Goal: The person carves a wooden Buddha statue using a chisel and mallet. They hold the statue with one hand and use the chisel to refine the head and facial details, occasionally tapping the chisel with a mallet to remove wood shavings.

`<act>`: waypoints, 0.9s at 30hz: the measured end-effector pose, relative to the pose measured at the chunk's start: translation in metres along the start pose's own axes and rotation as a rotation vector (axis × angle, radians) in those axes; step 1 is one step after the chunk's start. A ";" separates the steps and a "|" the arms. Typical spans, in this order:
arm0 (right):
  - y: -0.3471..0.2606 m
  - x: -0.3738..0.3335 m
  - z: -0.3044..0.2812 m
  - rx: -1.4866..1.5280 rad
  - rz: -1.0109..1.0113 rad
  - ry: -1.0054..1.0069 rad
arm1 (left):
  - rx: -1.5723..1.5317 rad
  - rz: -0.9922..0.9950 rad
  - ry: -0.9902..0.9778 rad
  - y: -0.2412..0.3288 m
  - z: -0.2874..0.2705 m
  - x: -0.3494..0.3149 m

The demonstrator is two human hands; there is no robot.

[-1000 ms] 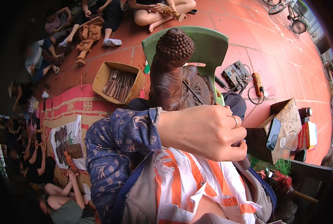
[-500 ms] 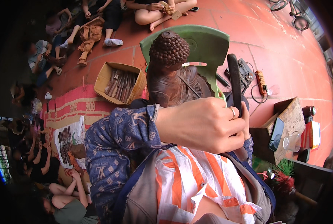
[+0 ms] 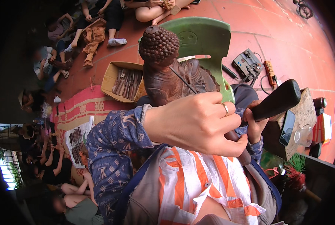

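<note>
A dark wooden Buddha statue (image 3: pixel 158 80) with a knobbly head rests against the green plastic chair (image 3: pixel 208 32) before me. My left hand (image 3: pixel 197 123), with a ring on one finger, is closed round a carving chisel. The chisel's thin metal shaft (image 3: pixel 184 80) slants up to the statue near its neck; its brown handle end (image 3: pixel 245 157) shows below my fingers. Just right of it, my right hand (image 3: pixel 257 125) grips a black bar-shaped striker (image 3: pixel 278 99), its thick end pointing up and right. My left hand hides part of the bar.
At left stand a cardboard box (image 3: pixel 107 80) of chisels and a sheet with more tools (image 3: pixel 77 140). A control box (image 3: pixel 246 63), orange power strip (image 3: pixel 270 73), phone (image 3: pixel 287 127), clear cup (image 3: pixel 304 137) and red-green brush (image 3: pixel 296 174) lie right. Several people sit nearby.
The black bar has swung from upright to slanting up and right, and my right hand has moved right. My left hand stays closed on the chisel. The view has shifted slightly.
</note>
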State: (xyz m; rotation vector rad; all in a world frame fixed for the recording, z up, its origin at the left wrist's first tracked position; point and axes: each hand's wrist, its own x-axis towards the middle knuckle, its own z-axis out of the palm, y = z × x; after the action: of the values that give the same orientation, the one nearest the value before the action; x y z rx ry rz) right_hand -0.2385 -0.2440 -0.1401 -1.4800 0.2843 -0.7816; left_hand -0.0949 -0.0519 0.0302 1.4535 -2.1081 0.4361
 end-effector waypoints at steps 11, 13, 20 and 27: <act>-0.020 -0.017 0.018 0.100 0.063 -0.141 | 0.091 0.135 -0.172 0.016 -0.010 -0.027; -0.019 -0.022 0.018 0.134 0.058 -0.231 | 0.085 0.147 -0.311 0.014 -0.019 -0.035; -0.053 -0.021 0.023 -0.123 -0.086 -0.762 | 0.159 0.106 -0.378 0.011 -0.033 -0.071; -0.064 -0.025 0.051 -0.158 -0.196 -1.067 | 0.176 0.086 -0.410 0.011 -0.044 -0.079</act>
State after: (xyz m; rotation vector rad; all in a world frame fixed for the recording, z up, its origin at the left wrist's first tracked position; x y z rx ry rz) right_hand -0.2443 -0.1830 -0.0803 -1.8850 -0.6236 -0.0358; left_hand -0.0726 0.0363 0.0190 1.6703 -2.5144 0.3895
